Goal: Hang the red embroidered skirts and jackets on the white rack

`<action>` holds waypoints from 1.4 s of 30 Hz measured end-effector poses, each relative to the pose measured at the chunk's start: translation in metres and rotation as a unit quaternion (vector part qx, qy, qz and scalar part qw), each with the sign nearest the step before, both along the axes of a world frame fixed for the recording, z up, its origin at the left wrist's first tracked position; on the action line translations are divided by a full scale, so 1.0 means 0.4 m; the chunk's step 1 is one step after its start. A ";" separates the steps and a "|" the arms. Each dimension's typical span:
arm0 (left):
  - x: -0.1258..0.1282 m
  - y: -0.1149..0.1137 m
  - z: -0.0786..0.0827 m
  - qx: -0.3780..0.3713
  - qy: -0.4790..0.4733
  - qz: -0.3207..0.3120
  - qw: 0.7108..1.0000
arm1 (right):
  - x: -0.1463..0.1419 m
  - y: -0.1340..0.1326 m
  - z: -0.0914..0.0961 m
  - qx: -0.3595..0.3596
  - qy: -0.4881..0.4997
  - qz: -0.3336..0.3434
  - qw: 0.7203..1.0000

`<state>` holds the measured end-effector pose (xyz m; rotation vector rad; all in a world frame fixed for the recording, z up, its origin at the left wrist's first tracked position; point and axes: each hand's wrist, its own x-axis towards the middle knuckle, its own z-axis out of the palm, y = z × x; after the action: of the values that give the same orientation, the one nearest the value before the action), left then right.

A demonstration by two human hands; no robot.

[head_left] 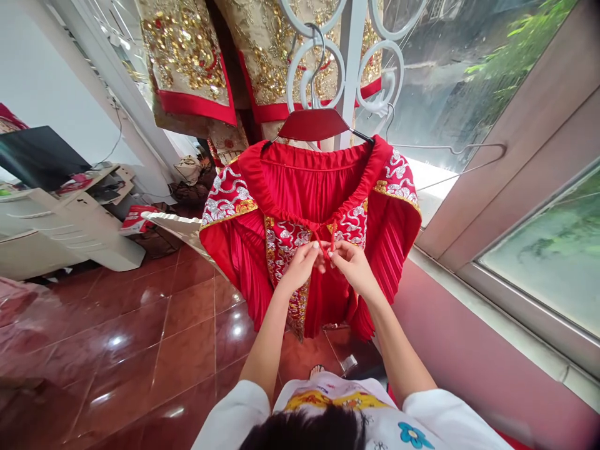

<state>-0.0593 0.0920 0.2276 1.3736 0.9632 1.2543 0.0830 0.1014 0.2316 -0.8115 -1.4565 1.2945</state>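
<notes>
A red pleated garment (pixel 309 187) with silver and gold embroidered panels hangs on a red hanger (pixel 313 124) from a white metal rack (pixel 351 69). My left hand (pixel 302 265) and my right hand (pixel 350 262) meet at the garment's front opening below the neckline. Both pinch the thin red tie cords (pixel 323 245) there, fingers curled close together. My forearms reach up from white sleeves at the bottom of the view.
Gold sequined garments (pixel 187 56) hang behind the rack. An empty wire hanger (pixel 459 153) sticks out to the right by the window (pixel 539 250). White furniture (pixel 60 231) with clutter stands at the left on the glossy red tile floor (pixel 140 350).
</notes>
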 end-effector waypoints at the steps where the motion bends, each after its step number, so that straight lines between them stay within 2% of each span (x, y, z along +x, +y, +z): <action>1: 0.006 0.006 -0.003 -0.007 0.005 0.009 1.000 | 0.001 0.005 0.004 0.004 -0.009 -0.012 1.000; 5: 0.000 0.005 0.011 0.048 0.092 0.041 0.994 | 0.009 0.019 0.025 0.030 -0.052 -0.028 0.998; 10: -0.038 0.007 0.036 0.055 0.075 0.039 0.995 | 0.043 0.037 0.062 0.099 -0.145 -0.006 0.984; 12: -0.063 0.014 0.037 0.052 0.049 0.065 0.995 | 0.068 0.050 0.078 0.116 -0.163 -0.008 0.980; 16: -0.107 0.022 0.043 0.040 -0.065 0.132 0.988 | 0.107 0.083 0.091 0.144 -0.165 -0.043 0.975; 18: -0.110 0.020 0.056 0.033 -0.101 0.142 0.984 | 0.109 0.098 0.088 0.178 -0.178 -0.060 0.966; 21: -0.093 0.012 0.081 0.027 -0.107 0.141 0.984 | 0.092 0.114 0.080 0.237 -0.221 -0.089 0.942; 23: -0.076 0.011 0.095 0.018 -0.092 0.128 0.987 | 0.076 0.122 0.076 0.265 -0.231 -0.091 0.932; 25: -0.062 0.017 0.101 0.013 -0.069 0.125 0.990 | 0.061 0.129 0.074 0.264 -0.220 -0.075 0.936; 28: -0.047 0.036 0.099 0.036 0.028 0.173 0.984 | 0.037 0.138 0.069 0.189 -0.172 -0.050 0.965; 31: -0.039 0.051 0.094 0.092 0.200 0.235 0.947 | 0.011 0.143 0.064 0.128 -0.115 -0.070 0.983; 34: -0.037 0.054 0.094 0.137 0.304 0.235 0.913 | -0.007 0.139 0.066 0.142 -0.118 -0.094 0.978; 38: -0.052 0.047 0.113 0.155 0.287 0.214 0.921 | 0.001 0.129 0.096 0.175 -0.170 -0.068 0.967; 42: -0.089 0.046 0.156 0.200 0.245 0.260 0.912 | 0.049 0.147 0.150 0.207 -0.157 -0.047 0.965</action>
<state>-0.0949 0.1104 0.2901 1.8867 1.5563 1.5974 0.1027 0.1603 0.2918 -0.8142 -1.8360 0.7695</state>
